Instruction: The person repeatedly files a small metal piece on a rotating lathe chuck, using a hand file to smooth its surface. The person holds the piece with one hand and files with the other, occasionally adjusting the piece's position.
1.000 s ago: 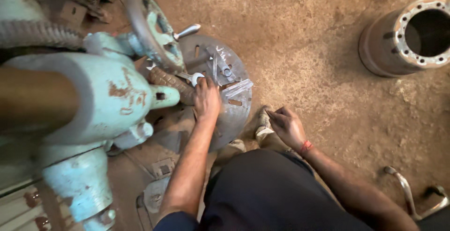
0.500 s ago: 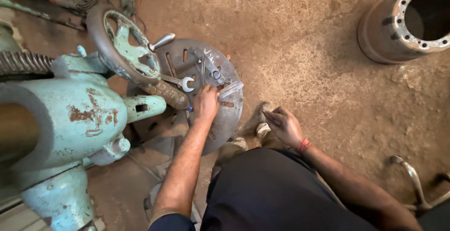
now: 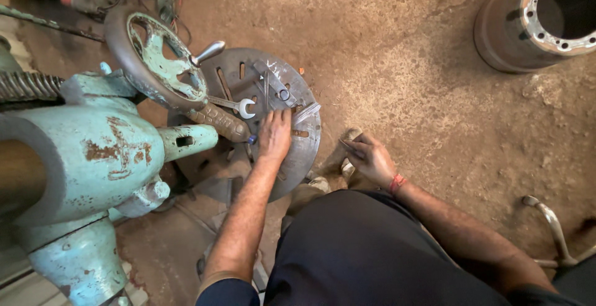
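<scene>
- I am pressing my left hand flat, fingers spread, holding nothing, on the slotted round plate
- I am pinching a small dark piece in my right hand; spanner lying untouched

1. Both forearms are bare from elbow to wrist, with short dark-blue sleeves ending near the elbows at the lower edge of the view.
2. The left hand is bare: no glove, ring or band shows on it.
3. The right hand is bare too, without a glove.
4. A thin red thread band circles the right wrist; it looks like wound cord.
5. Dark, near-black cloth covers the lap and legs, plain, without visible pattern or pockets.
6. A light, dusty shoe shows just beside the right hand; its details are too small to tell.
</scene>
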Demonstrator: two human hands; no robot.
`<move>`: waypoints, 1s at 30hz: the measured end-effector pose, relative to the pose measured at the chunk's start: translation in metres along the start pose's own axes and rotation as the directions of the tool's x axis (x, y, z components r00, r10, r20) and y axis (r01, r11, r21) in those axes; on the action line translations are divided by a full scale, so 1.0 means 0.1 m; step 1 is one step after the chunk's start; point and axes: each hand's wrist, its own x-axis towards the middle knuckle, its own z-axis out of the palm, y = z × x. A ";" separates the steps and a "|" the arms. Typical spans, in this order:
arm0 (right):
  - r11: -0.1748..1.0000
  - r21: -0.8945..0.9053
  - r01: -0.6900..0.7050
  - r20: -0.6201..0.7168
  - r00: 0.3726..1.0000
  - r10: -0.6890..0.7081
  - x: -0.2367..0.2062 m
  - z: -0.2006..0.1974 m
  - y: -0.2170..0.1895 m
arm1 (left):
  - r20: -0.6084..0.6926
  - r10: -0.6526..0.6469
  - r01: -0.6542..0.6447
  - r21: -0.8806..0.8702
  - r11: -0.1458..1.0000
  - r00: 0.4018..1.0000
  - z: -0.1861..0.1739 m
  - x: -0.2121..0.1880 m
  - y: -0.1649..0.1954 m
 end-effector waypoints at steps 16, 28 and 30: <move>0.838 -0.225 0.497 0.122 0.868 -0.482 -0.06 0.20 -0.46 | 0.809 0.179 0.474 -0.137 -0.870 0.560 0.64 -1.40 0.50; 0.922 -0.201 0.332 0.003 0.941 -0.338 0.05 0.28 -0.42 | 0.728 0.135 0.581 -0.405 -0.706 0.672 0.61 -1.61 0.48; 0.922 -0.212 0.324 0.002 0.944 -0.331 0.08 0.24 -0.49 | 0.744 0.197 0.557 -0.270 -0.786 0.639 0.62 -1.58 0.46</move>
